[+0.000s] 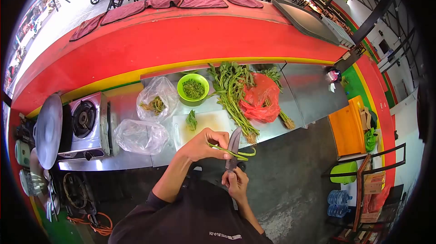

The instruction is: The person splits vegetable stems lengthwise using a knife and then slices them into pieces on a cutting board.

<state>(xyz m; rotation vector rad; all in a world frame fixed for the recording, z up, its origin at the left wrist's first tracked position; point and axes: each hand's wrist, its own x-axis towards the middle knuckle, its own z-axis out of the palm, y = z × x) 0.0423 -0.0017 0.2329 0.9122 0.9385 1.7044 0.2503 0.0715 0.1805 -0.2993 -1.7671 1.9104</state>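
Green stems (245,154) are pinched in my left hand (208,145), above the near edge of a white cutting board (180,136). My right hand (236,184) is closed round the handle of a knife (234,144), whose blade points up and lies against the stems. A small leafy piece (191,120) rests on the board. Behind the board a green bowl (193,100) holds chopped greens (193,88). To the right lie a bunch of leafy greens (231,83) with long stems and a red plastic bag (261,98) with more stems under it.
Clear plastic bags (141,137) lie left of the board, one with plant scraps (156,106). Further left stand a gas stove (85,119) and a large round metal lid (48,130). A red wall (181,35) runs behind the metal counter (309,92). An orange stool-like surface (347,126) stands right.
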